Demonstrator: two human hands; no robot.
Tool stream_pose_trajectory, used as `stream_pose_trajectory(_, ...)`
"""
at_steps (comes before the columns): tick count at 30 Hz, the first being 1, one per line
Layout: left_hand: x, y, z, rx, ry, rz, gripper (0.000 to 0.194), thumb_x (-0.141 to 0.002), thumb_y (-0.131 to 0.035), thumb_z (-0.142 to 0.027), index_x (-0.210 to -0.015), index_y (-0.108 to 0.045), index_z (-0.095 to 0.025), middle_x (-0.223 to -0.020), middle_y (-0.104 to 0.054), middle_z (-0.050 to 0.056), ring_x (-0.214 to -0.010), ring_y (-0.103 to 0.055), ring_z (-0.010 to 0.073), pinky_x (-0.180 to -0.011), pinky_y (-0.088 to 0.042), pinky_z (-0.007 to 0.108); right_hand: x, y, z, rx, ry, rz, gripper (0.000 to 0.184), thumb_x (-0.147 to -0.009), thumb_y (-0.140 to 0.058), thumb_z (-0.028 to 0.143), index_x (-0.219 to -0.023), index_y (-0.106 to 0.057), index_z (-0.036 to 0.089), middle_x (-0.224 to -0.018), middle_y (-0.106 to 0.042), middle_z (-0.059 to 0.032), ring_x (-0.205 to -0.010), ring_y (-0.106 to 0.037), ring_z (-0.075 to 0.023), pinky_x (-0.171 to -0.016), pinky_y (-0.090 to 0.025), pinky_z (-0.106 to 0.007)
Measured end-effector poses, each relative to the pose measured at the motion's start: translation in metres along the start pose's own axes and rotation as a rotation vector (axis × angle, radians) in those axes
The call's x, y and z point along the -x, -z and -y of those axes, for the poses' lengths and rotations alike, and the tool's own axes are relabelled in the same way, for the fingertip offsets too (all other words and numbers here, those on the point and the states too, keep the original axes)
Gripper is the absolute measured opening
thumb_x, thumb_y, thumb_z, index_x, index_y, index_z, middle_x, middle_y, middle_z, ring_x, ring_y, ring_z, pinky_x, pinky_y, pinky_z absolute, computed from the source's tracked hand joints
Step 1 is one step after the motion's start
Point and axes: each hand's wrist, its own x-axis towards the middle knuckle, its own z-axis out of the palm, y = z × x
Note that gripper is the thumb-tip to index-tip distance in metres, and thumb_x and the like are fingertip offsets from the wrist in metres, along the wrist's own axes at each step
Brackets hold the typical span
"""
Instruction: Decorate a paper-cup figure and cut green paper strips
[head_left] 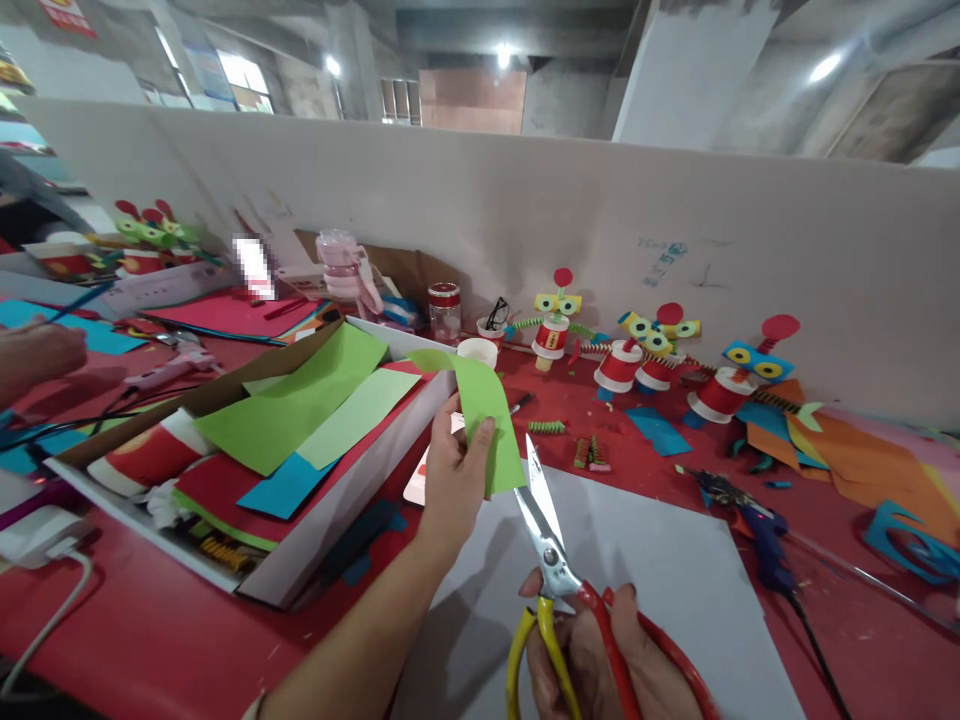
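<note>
My left hand [459, 470] pinches a curling strip of green paper [491, 395] between thumb and fingers, above the white sheet [645, 560] on the table. In my right hand [592, 650] is a pair of scissors [551, 555] with one yellow and one red handle. Their blades are spread, pointing up and away from me, and a tip lies close to the lower right corner of the green strip. Whether the blade touches the paper I cannot tell.
At left stands a white box [352, 510] with coloured paper. Several paper-cup figures [551, 335] line the back by the partition. A glue gun [765, 540] with its cord lies right. Another person's hand [37, 360] is at far left, near a pink tool [169, 368].
</note>
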Motion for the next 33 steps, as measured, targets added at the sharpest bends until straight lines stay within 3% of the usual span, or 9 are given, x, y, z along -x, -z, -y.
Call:
stream_pose_trajectory(11,-0.003,0.002,-0.005,-0.009,0.004,0.005,0.058,-0.081,-0.065,-0.037,-0.135,-0.043,-0.029,-0.073,-0.064,-0.005,-0.042,-0.049,0.0073,-0.042,-0.043,0.018,0.002,-0.009,0.006,0.045,-0.012,-0.048,0.076,-0.072,-0.046,0.085,-0.111,-0.054,0.020,-0.068,-0.057,0.0002,-0.052,-0.046,-0.0110,-0.052,-0.027,-0.023)
stream_pose_trajectory(19,0.015,-0.008,-0.002,-0.043,0.082,0.078,0.060,-0.082,-0.064,-0.043,-0.136,-0.040,-0.029,-0.062,-0.054,-0.009,-0.038,-0.041,0.0055,-0.032,-0.034,0.013,-0.006,-0.001,0.000,-0.001,0.076,0.032,0.073,-0.077,-0.043,0.082,-0.112,-0.052,0.019,-0.069,-0.058,0.0002,-0.047,-0.048,-0.0084,-0.045,-0.028,-0.020)
stream_pose_trajectory(25,0.015,-0.008,-0.005,0.008,0.058,0.064,0.059,-0.082,-0.065,-0.040,-0.135,-0.041,-0.029,-0.078,-0.063,-0.004,-0.044,-0.047,0.0043,-0.042,-0.042,0.014,-0.002,-0.002,0.001,-0.010,0.087,0.023,0.070,-0.080,-0.044,0.079,-0.114,-0.050,0.019,-0.072,-0.059,-0.0007,-0.050,-0.050,-0.0090,-0.047,-0.030,-0.020)
stream_pose_trajectory(30,0.028,-0.014,-0.001,-0.098,0.114,0.147,0.054,-0.085,-0.061,-0.045,-0.132,-0.042,-0.027,-0.066,-0.056,-0.007,-0.038,-0.042,0.0057,-0.033,-0.035,0.015,-0.003,-0.001,0.002,-0.053,0.120,0.028,0.065,-0.082,-0.044,0.076,-0.114,-0.049,0.020,-0.075,-0.060,-0.0014,-0.051,-0.052,-0.0097,-0.044,-0.034,-0.019)
stream_pose_trajectory(33,0.031,-0.016,0.001,-0.055,0.114,0.146,0.050,-0.086,-0.060,-0.046,-0.129,-0.044,-0.026,-0.072,-0.059,-0.005,-0.040,-0.044,0.0054,-0.035,-0.036,0.015,-0.004,-0.002,0.002,-0.066,0.143,0.032,0.062,-0.083,-0.045,0.074,-0.113,-0.050,0.020,-0.076,-0.061,-0.0019,-0.051,-0.052,-0.0098,-0.041,-0.035,-0.018)
